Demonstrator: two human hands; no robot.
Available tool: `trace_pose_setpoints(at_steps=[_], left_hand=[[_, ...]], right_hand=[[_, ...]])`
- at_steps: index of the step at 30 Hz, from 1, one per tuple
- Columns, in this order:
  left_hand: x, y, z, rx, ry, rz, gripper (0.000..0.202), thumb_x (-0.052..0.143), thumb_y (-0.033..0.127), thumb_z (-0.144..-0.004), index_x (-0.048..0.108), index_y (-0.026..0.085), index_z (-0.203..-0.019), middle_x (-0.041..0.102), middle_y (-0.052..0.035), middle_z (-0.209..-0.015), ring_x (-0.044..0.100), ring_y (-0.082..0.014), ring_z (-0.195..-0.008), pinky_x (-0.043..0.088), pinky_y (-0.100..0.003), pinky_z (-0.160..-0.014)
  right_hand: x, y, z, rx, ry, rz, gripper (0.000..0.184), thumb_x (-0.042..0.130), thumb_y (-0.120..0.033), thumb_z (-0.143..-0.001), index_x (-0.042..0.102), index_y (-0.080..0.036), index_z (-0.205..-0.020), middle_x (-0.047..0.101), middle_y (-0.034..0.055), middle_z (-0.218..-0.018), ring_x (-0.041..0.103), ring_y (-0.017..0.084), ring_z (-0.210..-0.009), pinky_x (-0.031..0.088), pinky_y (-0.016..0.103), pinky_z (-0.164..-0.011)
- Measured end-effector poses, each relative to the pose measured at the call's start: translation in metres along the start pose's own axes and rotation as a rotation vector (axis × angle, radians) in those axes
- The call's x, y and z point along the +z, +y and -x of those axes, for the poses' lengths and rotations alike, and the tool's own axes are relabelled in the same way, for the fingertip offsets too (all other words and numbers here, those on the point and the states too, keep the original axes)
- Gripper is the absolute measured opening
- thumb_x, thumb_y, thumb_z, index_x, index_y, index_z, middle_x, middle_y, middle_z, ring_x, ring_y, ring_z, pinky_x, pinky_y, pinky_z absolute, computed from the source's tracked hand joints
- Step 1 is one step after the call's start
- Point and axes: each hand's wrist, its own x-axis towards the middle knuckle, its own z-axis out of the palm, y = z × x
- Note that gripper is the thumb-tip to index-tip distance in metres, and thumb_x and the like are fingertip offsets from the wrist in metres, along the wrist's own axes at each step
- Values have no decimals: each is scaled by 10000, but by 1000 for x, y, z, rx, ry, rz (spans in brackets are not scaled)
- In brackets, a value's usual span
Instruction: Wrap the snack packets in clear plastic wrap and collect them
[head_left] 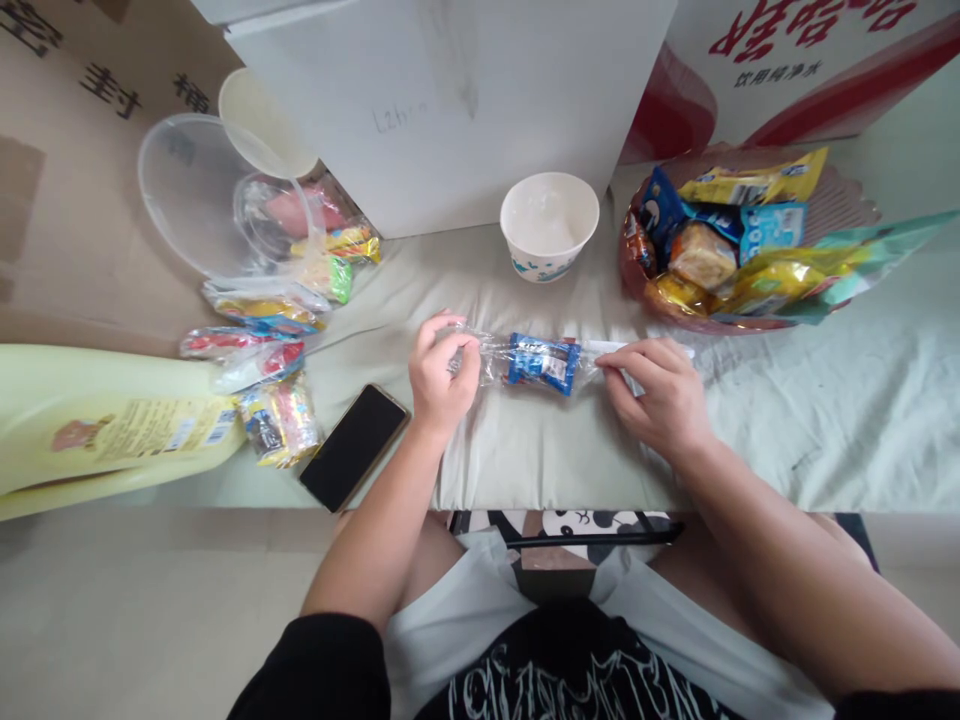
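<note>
With my left hand (444,378) pinching the wrap (492,362) at one end and my right hand (656,395) pinching the other, I should apply light, even tension, keeping the blue packet (541,362) level between them, below the cup (549,235).

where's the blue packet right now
In the head view, the blue packet is near the centre, between the left hand and right hand, on the person's side of the white cup.
</note>
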Motion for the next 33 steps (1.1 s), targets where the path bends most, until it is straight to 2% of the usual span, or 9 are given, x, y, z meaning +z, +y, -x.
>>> trace_pose_setpoints(at_steps=[4,8,10,14,18,25,33], left_hand=[[0,0,1,46,-1,-26,146,596,257,-882,693,219,-780,667,-86,-1105,647,-256,-1168,483,-451,-1086],[4,-1,3,106,-89,-51,127,629,268,-852,744,226,-887,664,-100,-1194,627,-270,-1213,486,-453,-1079],[4,-1,3,94,-117,-32,116,641,278,-847,743,224,-856,680,-95,-1140,647,-267,-1167,504,-445,-1046],[3,-1,1,35,-57,4,136,639,298,-860,711,229,-768,685,-68,-985,677,-247,-1067,526,-423,-1004],[3,2,1,45,-42,31,145,640,309,-850,704,230,-747,686,-65,-957,686,-236,-1007,544,-400,-950],[3,4,2,16,-30,50,140,679,331,-806,700,236,-707,680,-55,-943,668,-224,-931,546,-390,-908],[2,11,2,17,-27,105,156,673,321,-830,698,228,-707,662,-59,-889,630,-205,-818,532,-361,-808]], right_hand=[[-2,-2,0,-19,9,-6,150,591,-169,-920,724,-238,-913,713,42,-800,646,206,-751,490,375,-705],[-1,-2,0,-34,4,-44,155,596,-150,-905,723,-232,-940,716,47,-817,638,214,-766,487,375,-721],[-1,-2,0,-18,4,-50,155,590,-156,-908,720,-235,-938,713,46,-821,637,215,-770,483,376,-729],[0,-2,1,-13,-4,-35,142,573,-185,-925,702,-242,-912,707,40,-818,633,212,-774,467,372,-737],[-1,-3,1,-57,5,-63,142,578,-157,-909,696,-235,-911,712,41,-809,616,209,-758,460,364,-721],[-3,-5,0,-34,-7,-44,143,590,-163,-901,699,-254,-884,722,32,-804,638,207,-741,476,378,-714],[2,-3,-1,-59,-11,-83,143,585,-156,-893,703,-237,-881,720,38,-804,640,200,-734,483,364,-698]])
